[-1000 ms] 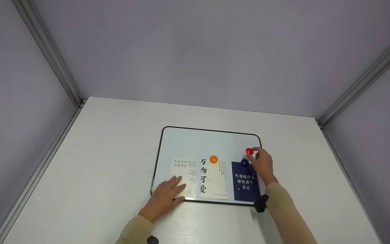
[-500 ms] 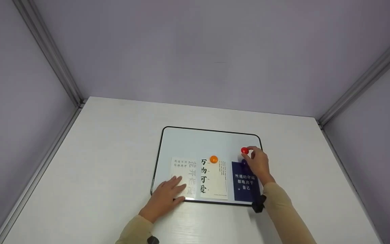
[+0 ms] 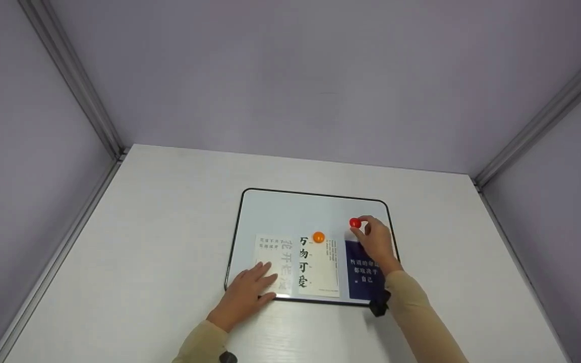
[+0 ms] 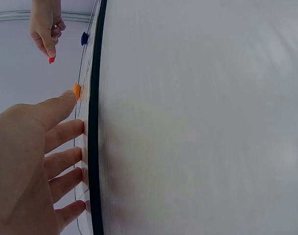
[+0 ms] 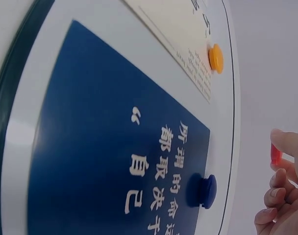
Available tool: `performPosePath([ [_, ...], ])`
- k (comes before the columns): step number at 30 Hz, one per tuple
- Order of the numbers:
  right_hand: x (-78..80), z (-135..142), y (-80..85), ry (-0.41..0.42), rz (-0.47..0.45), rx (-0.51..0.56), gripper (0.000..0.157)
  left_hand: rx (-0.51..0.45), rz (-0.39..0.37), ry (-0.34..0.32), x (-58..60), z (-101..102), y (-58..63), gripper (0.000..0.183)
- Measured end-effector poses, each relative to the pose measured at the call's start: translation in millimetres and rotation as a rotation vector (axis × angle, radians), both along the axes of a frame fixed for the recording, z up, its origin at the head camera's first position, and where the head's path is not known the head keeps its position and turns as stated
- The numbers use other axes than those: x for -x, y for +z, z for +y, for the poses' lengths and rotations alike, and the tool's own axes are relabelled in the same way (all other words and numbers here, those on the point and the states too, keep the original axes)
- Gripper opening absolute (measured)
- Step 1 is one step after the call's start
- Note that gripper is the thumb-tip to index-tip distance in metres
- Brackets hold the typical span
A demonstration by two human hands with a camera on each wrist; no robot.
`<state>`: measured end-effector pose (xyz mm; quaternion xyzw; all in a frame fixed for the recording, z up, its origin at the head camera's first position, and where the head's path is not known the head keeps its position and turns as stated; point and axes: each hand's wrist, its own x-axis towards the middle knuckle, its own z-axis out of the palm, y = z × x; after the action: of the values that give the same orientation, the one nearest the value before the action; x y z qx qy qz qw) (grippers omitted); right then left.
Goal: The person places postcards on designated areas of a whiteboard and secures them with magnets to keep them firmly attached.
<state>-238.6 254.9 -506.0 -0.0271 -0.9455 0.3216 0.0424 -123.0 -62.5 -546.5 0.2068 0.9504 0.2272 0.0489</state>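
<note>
My right hand (image 3: 377,243) pinches a round red magnet (image 3: 355,223) between thumb and index finger. In the right wrist view that hand is raised off the whiteboard (image 3: 295,209), with the other fingers curled. A dark blue magnet (image 5: 209,191) sits on the top edge of a navy card (image 5: 105,132); the right hand hides it in the head view. My left hand (image 3: 246,291) rests with spread fingers on the lower part of a pale card (image 3: 273,243) at the board's left. An orange magnet (image 3: 318,237) lies at the top of the cream middle card (image 3: 321,272).
The black-rimmed whiteboard lies flat on a white table (image 3: 179,212). Pale walls (image 3: 290,91) enclose the table at the back and both sides. Dark wrist devices (image 3: 379,303) sit at the sleeves.
My right hand has moved left with the red magnet, from over the board's right edge toward the orange magnet. The left hand has stayed in place.
</note>
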Motion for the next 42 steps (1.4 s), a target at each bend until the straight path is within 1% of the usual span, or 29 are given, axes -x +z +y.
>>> performPosePath([
  [7, -1.4, -11.1, 5.6, 0.017, 0.025, 0.012, 0.036, -0.029, -0.008, -0.008, -1.0, -1.4, 2.4, 0.047],
  [13, -1.6, -17.1, 5.9, 0.025, 0.004, 0.0, 0.037, -0.018, -0.001, -0.012, -1.2, -1.7, 1.5, 0.047],
  [20, -3.1, -24.3, 6.6, 0.036, -0.025, 0.011, 0.036, -0.015, -0.002, -0.01, -1.1, 0.3, 2.3, 0.047],
  [24, -4.0, -29.8, 8.3, 0.045, -0.034, -0.007, 0.037, -0.005, 0.008, -0.014, -1.1, -0.4, 2.6, 0.046],
  [30, -5.0, -36.9, 9.1, 0.069, -0.004, -0.019, 0.035, 0.007, 0.027, -0.019, -1.1, -1.1, 3.0, 0.046],
  [37, -4.0, -44.7, 8.2, 0.099, 0.061, -0.043, 0.034, -0.006, 0.014, -0.007, -2.9, -0.4, 5.1, 0.046],
  [42, -2.8, -49.5, 10.1, 0.107, 0.057, -0.042, 0.034, 0.002, 0.004, 0.002, -2.1, 0.1, 4.7, 0.046],
])
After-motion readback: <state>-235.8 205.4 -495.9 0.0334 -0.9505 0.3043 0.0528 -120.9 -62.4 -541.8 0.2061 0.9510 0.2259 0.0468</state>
